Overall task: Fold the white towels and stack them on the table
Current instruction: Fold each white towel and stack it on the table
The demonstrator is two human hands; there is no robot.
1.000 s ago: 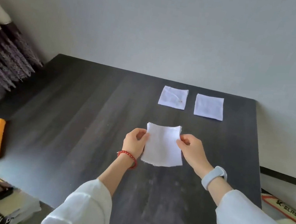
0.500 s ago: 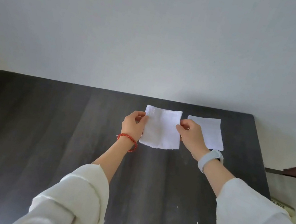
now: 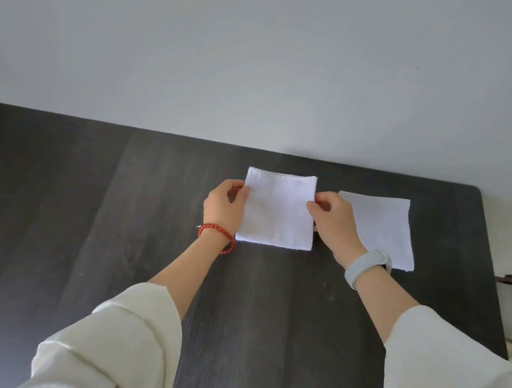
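A dark grey, wood-grained rectangular worktop [image 3: 74, 232] runs up to a plain pale wall [image 3: 271, 45], and everything here is placed against the folded square white terry towel [image 3: 278, 212] lying near the worktop's far edge. That towel lies flat on the dark surface, its near edge straight and its far edge just short of the wall line. Whether another towel lies beneath it cannot be told from this view.

The left hand [image 3: 223, 209] sits at the towel's left edge, thumb on top of the cloth and fingers curled at the border, so its grip is clamped on that edge. A red beaded bracelet [image 3: 218, 234] circles the wrist just below the towel's near-left corner. The right hand [image 3: 333, 226] sits at the towel's right edge in the same way, thumb and curled fingers pinching the cloth, so its grip too is closed on the towel. A pale grey-blue wristband [image 3: 367, 266] wraps that wrist, off the towel's near-right corner.

Just to the right of the held towel, past the right hand, a second flat square white towel [image 3: 383, 230] lies on the worktop, partly covered by that hand and apart from the first. Loose cream-white sleeves [image 3: 124, 340] cover both forearms, nearer the viewer than the towel.
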